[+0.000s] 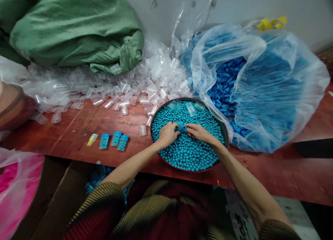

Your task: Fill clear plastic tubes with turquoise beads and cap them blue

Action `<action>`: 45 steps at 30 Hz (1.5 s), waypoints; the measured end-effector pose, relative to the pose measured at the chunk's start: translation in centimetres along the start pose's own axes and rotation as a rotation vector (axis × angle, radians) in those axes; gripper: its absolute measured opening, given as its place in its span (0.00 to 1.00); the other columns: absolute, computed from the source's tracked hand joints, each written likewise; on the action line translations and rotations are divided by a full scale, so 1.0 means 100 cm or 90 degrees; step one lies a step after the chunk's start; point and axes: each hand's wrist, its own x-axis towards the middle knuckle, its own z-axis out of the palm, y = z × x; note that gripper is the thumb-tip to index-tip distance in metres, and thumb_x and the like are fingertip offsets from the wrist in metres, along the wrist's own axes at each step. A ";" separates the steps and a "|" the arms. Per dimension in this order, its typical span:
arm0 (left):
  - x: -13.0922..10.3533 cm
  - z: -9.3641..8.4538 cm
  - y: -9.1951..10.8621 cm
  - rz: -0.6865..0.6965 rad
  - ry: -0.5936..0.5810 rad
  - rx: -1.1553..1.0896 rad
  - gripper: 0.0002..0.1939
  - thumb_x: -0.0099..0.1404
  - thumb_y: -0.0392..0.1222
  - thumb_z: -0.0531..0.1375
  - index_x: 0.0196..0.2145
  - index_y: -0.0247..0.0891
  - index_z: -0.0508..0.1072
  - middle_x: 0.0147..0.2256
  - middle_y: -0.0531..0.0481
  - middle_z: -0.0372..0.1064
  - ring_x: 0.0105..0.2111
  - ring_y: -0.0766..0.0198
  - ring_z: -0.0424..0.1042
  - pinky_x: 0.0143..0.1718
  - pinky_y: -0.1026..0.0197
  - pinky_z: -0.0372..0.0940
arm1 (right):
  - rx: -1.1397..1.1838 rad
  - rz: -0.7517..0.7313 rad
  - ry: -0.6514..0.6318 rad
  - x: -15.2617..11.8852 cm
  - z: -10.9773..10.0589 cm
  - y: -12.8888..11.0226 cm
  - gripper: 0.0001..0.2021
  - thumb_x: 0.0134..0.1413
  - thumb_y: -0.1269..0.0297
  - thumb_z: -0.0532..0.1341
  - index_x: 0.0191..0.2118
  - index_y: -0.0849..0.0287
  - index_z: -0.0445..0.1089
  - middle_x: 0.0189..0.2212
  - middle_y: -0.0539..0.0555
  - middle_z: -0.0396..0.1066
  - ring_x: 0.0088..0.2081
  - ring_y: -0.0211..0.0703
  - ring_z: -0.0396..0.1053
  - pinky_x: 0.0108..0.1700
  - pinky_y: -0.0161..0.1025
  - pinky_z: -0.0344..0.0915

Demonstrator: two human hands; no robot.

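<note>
Over a round basin (225, 142) full of small turquoise balls (191, 153), my two hands meet. My left hand (168, 134) is closed around a small clear container (179, 126), which seems to have turquoise balls in it. Between the fingers of my right hand (199, 132) is a blue cap (184, 128), held against the container's end. Whether the cap is seated cannot be seen. A few empty clear containers (191, 110) lie on the balls at the basin's far side.
Left of the basin are capped, filled containers (104, 141) and a yellow-and-white piece (92, 139). Loose clear containers (156, 83) heap along the wall beneath a green sack (78, 31). At right, a plastic bag (275, 83) spills blue caps (225, 83). A pink-filled bag (23, 184) stands lower left.
</note>
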 end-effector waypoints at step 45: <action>-0.041 0.002 0.012 -0.077 -0.138 -0.704 0.20 0.60 0.44 0.55 0.50 0.41 0.59 0.26 0.56 0.63 0.16 0.71 0.65 0.16 0.68 0.61 | 0.533 0.110 -0.034 -0.044 0.002 -0.041 0.19 0.42 0.55 0.67 0.38 0.57 0.64 0.29 0.47 0.68 0.28 0.35 0.69 0.24 0.34 0.70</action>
